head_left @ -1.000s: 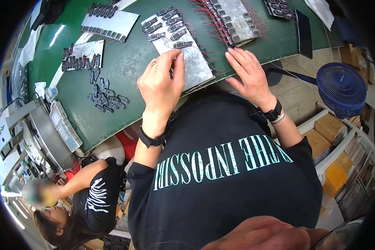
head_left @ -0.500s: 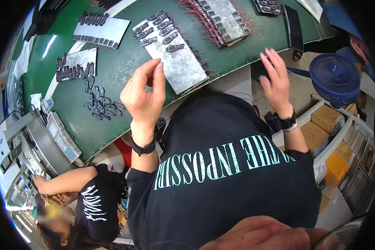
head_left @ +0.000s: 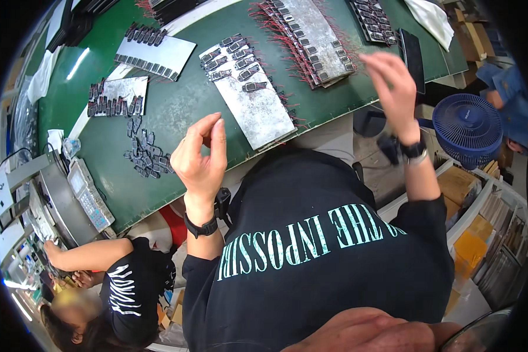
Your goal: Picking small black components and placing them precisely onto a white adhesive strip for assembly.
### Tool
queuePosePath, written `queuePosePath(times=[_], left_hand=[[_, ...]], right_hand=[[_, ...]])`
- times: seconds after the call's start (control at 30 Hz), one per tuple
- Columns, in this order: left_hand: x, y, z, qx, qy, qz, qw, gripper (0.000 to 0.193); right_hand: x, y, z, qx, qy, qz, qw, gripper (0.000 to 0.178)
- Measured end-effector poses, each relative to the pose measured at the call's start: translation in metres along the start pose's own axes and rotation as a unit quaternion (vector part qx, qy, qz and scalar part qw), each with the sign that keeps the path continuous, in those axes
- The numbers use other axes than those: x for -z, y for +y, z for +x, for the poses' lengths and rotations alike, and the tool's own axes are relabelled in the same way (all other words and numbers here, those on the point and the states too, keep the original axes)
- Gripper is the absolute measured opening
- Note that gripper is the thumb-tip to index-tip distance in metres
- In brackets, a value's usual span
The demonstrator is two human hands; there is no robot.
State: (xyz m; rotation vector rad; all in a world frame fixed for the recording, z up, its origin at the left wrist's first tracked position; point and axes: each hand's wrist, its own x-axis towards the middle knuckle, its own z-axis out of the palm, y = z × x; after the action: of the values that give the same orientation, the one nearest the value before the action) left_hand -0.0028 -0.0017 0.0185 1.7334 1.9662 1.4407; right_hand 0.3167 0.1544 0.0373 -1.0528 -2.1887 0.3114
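Note:
My left hand (head_left: 199,155) is raised in front of the green table, thumb and forefinger pinched together; anything between the tips is too small to make out. Just beyond it lies a pale metal plate (head_left: 267,120) bearing several small black speaker-like parts (head_left: 254,87) at its far end, with thin red wires along its right side. My right hand (head_left: 395,88) is up, fingers stretched out with nothing visible in them. It is nearest a stack of pale plates (head_left: 314,35) edged with similar parts and many red wires.
Loose black parts (head_left: 144,155) lie in a heap on the green table (head_left: 164,111), near two more loaded plates (head_left: 158,53). A black tray (head_left: 412,61) lies at the right edge. A blue fan (head_left: 468,126) stands at the right. A co-worker (head_left: 129,281) sits at lower left.
My right hand has moved up toward the stack of plates, its fingers now pointing left. My left hand keeps its pinch and sits lower against the plate. The whole view has shifted slightly.

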Motion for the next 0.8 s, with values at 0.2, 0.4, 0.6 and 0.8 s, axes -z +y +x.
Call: queuePosePath(times=[0.2,0.4,0.6,0.8], left_hand=[[0.011,-0.009,0.004,0.015,0.023,0.031,0.999,0.010],[0.049,-0.040,0.002,0.113,0.074,0.155,0.979,0.008],[0.068,-0.060,-0.006,0.062,0.044,0.299,0.951,0.009],[0.086,-0.032,-0.023,0.116,-0.056,0.344,0.930,0.009]], right_hand=[[-0.025,0.055,0.046,0.125,-0.117,-0.036,0.985,0.025],[-0.004,0.045,0.065,0.135,-0.210,-0.032,0.968,0.024],[-0.013,0.060,0.069,0.025,-0.221,0.038,0.974,0.020],[0.026,0.048,0.049,-0.063,-0.001,0.083,0.995,0.018]])
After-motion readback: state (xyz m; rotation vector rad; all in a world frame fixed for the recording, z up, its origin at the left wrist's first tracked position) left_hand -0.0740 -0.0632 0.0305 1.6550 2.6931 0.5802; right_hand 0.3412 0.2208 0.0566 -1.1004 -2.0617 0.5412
